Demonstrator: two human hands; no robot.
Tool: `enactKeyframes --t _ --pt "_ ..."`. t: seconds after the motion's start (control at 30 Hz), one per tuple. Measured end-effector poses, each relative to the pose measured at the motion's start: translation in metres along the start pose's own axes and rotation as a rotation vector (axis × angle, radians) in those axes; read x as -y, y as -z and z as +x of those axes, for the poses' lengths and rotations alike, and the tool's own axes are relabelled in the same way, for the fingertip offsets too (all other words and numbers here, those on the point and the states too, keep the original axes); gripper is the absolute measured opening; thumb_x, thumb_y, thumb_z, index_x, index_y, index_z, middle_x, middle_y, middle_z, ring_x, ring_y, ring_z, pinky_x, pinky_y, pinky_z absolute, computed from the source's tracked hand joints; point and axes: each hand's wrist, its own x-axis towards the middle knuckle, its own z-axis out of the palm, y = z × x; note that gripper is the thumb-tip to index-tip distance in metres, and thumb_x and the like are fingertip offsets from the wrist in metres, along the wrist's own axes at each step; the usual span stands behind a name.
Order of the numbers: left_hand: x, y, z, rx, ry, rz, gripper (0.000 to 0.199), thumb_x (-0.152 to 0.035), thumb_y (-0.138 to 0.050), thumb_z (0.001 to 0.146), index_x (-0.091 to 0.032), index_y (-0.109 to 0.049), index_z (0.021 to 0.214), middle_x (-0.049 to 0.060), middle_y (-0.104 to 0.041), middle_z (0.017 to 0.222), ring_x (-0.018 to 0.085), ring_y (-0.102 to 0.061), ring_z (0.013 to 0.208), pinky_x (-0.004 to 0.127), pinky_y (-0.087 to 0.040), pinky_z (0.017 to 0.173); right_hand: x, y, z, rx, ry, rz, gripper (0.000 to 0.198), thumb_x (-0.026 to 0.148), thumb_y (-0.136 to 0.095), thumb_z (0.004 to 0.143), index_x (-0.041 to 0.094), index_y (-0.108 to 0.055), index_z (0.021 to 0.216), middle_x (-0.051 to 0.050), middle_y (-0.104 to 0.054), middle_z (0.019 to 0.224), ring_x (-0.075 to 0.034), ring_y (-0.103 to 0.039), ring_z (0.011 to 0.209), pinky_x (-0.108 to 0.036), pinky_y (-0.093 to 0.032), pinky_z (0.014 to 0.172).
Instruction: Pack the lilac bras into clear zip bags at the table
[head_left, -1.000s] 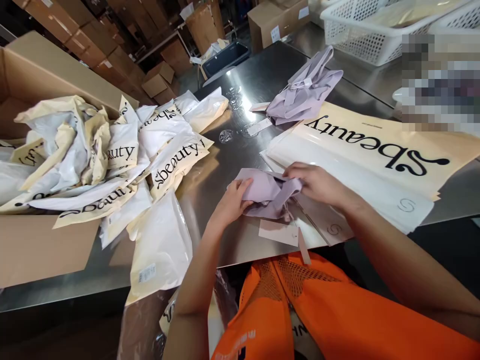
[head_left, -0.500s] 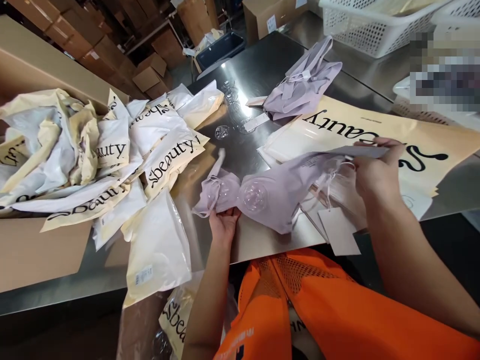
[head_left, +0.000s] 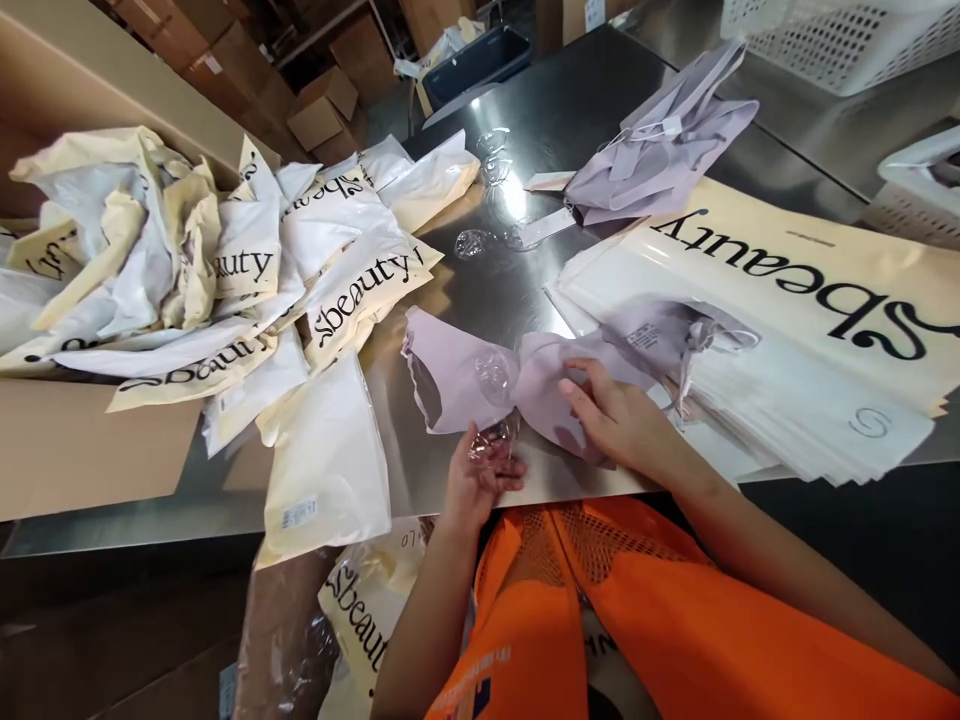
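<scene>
A lilac bra [head_left: 450,365] lies spread on the metal table in front of me. One clear plastic cup insert [head_left: 493,378] rests against its left cup. Just below the bra, my left hand [head_left: 480,480] has its fingers curled around another clear plastic cup insert [head_left: 491,442]. My right hand [head_left: 619,410] is over the bra's right cup, thumb and forefinger apart, with no held item visible. The bra's straps and band [head_left: 697,335] lie bunched to the right, on a stack of plastic bags [head_left: 810,410].
Packed "sbeauty" bags [head_left: 360,300] heap on the left, spilling from a cardboard box [head_left: 97,450]. Loose clear inserts [head_left: 474,243] lie farther back. A tagged lilac garment [head_left: 652,150] lies behind the large printed bag [head_left: 825,270]. White baskets [head_left: 840,45] stand back right.
My right hand has let go of the bra's band and moved left onto the cup. A clear insert has left the right cup; my left hand now holds one. The bra lies flatter.
</scene>
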Motion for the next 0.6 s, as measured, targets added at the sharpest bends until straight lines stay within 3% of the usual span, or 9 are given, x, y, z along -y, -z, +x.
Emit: enactKeyframes --t 0.07,0.17,0.27,0.33,0.4,0.47,0.53,0.57,0.6 --pt "0.006 0.001 -0.006 0.059 -0.001 0.112 0.046 -0.048 -0.083 0.068 -0.015 -0.058 0.086 0.005 -0.068 0.071 0.023 -0.068 0.053 0.028 -0.053 0.042 -0.001 -0.005 0.001 0.012 0.008 0.113 0.062 0.06 -0.022 0.101 0.016 -0.046 0.137 -0.011 -0.073 0.091 -0.031 -0.071 0.091 -0.044 -0.053 0.082" --pt "0.013 -0.009 -0.011 0.138 -0.003 0.179 0.06 -0.04 -0.094 0.053 -0.018 -0.058 0.096 0.002 -0.069 0.072 0.021 -0.067 0.054 0.027 -0.054 0.044 0.001 -0.014 0.002 0.083 0.048 0.246 0.062 0.064 -0.042 0.096 0.019 -0.044 0.138 -0.007 -0.072 0.089 -0.027 -0.071 0.085 -0.042 -0.056 0.079" --pt "0.016 -0.019 -0.024 0.165 -0.062 0.146 0.056 -0.03 -0.094 0.048 -0.018 -0.061 0.091 -0.003 -0.061 0.063 0.011 -0.057 0.045 0.018 -0.044 0.039 0.004 -0.021 0.001 0.176 0.11 0.421 0.061 0.058 -0.055 0.092 0.022 -0.042 0.139 -0.006 -0.072 0.1 -0.023 -0.071 0.09 -0.039 -0.059 0.082" --pt "0.011 -0.012 -0.046 0.093 -0.216 0.156 0.047 -0.028 -0.091 0.051 -0.021 -0.06 0.087 -0.005 -0.057 0.063 0.008 -0.05 0.043 0.018 -0.04 0.038 0.001 -0.021 -0.001 0.174 0.135 0.455 0.057 0.055 -0.058 0.091 0.023 -0.045 0.137 -0.007 -0.071 0.105 -0.024 -0.071 0.096 -0.041 -0.059 0.087" --pt "0.001 0.012 -0.078 -0.136 -0.478 0.207 0.038 -0.03 -0.085 0.059 -0.027 -0.059 0.086 -0.005 -0.055 0.066 0.009 -0.048 0.045 0.021 -0.042 0.04 -0.005 -0.015 -0.004 0.109 0.138 0.389 0.051 0.053 -0.059 0.092 0.025 -0.05 0.134 -0.007 -0.071 0.11 -0.025 -0.069 0.103 -0.044 -0.057 0.093" --pt "-0.01 0.053 -0.113 -0.56 -0.812 0.256 0.031 -0.031 -0.077 0.067 -0.034 -0.055 0.088 -0.005 -0.053 0.072 0.012 -0.05 0.054 0.025 -0.045 0.045 -0.017 -0.006 -0.008 0.014 0.132 0.307 0.046 0.052 -0.06 0.091 0.027 -0.056 0.13 -0.006 -0.07 0.113 -0.025 -0.069 0.104 -0.045 -0.057 0.093" --pt "-0.017 0.101 -0.143 -1.021 -1.123 0.359 0.032 -0.031 -0.069 0.069 -0.037 -0.049 0.093 -0.005 -0.054 0.085 0.015 -0.052 0.06 0.029 -0.046 0.047 -0.031 0.006 -0.014 -0.1 0.096 0.262 0.042 0.053 -0.061 0.091 0.028 -0.06 0.124 -0.005 -0.071 0.11 -0.024 -0.07 0.098 -0.04 -0.06 0.081" --pt "-0.017 0.123 -0.155 -1.206 -1.211 0.393 0.031 -0.033 -0.064 0.068 -0.039 -0.048 0.094 -0.005 -0.054 0.085 0.016 -0.05 0.057 0.03 -0.042 0.045 -0.038 0.012 -0.018 -0.176 0.077 0.248 0.04 0.052 -0.062 0.09 0.027 -0.062 0.121 -0.005 -0.072 0.106 -0.023 -0.071 0.093 -0.037 -0.06 0.074" --pt "-0.015 0.141 -0.163 -1.335 -1.197 0.49 0.029 -0.036 -0.058 0.067 -0.04 -0.048 0.094 -0.005 -0.054 0.082 0.017 -0.048 0.053 0.031 -0.039 0.042 -0.045 0.018 -0.022 -0.258 0.056 0.232 0.039 0.051 -0.063 0.089 0.026 -0.064 0.118 -0.005 -0.072 0.102 -0.023 -0.071 0.09 -0.034 -0.059 0.067"
